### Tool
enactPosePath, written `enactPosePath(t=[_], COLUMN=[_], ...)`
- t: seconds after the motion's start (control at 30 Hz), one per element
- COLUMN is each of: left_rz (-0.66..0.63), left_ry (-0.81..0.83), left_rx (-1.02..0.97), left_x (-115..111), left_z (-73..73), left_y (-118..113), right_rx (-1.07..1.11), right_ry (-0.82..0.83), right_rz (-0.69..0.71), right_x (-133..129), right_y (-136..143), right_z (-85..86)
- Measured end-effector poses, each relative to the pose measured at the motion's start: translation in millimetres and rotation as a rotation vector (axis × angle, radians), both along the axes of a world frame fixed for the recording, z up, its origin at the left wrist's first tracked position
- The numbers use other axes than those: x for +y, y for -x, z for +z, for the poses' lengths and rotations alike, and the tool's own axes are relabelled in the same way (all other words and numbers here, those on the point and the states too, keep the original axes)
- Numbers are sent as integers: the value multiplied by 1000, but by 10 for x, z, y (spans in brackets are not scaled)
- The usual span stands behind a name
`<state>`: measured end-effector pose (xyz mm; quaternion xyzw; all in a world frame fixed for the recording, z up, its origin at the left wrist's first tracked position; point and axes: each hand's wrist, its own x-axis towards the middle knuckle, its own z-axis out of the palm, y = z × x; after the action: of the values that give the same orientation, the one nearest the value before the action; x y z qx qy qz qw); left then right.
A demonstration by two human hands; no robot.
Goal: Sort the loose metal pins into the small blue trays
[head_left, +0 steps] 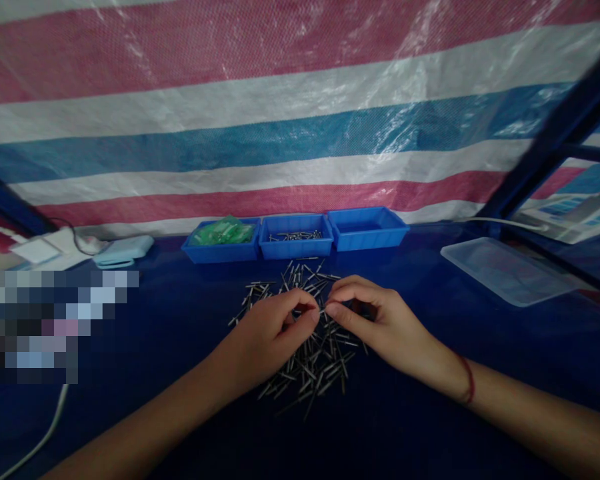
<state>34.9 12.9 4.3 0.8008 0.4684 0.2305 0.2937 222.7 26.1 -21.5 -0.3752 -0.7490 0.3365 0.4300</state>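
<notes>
Above a loose pile of thin metal rods (320, 367), dark and silver and a little like blind rivets, both hands meet nearly tip to tip. My left hand (275, 330) is closed in a pinch, thumb against forefinger. Facing it, my right hand (385, 320) pinches as well, its other fingers curled. A sliver of a thin metal rod (323, 311) shows between the two sets of fingertips; most of it is hidden by the fingers. The pile spreads on the dark blue table (180, 313) under and around both hands.
Behind the pile stand three blue bins: the left bin (220, 253) holds green plastic bags, the middle bin (296, 249) metal rods, the right bin (370, 239) nothing visible. A translucent lid (510, 270) lies right. Left are a light blue case (125, 251) and a cable (55, 420).
</notes>
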Motion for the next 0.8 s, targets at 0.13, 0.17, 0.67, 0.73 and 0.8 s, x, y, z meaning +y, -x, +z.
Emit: enactPosePath(t=[0.13, 0.17, 0.67, 0.73, 0.8], left_rz=[-61, -70, -62, -58, -57], left_ry=[-108, -130, -182, -195, -211], left_rx=[18, 10, -61, -52, -41], left_x=[-21, -22, -52, -58, -62], left_z=[45, 48, -69, -76, -81], left_y=[-33, -41, -16, -28, -33], right_rx=[92, 112, 88, 74, 67], right_ry=[28, 33, -145, -179, -202], right_rz=[11, 7, -29, -39, -62], right_x=[-45, -56, -128, -138, -146], right_y=[5, 10, 14, 7, 4], right_z=[41, 46, -5, 7, 20])
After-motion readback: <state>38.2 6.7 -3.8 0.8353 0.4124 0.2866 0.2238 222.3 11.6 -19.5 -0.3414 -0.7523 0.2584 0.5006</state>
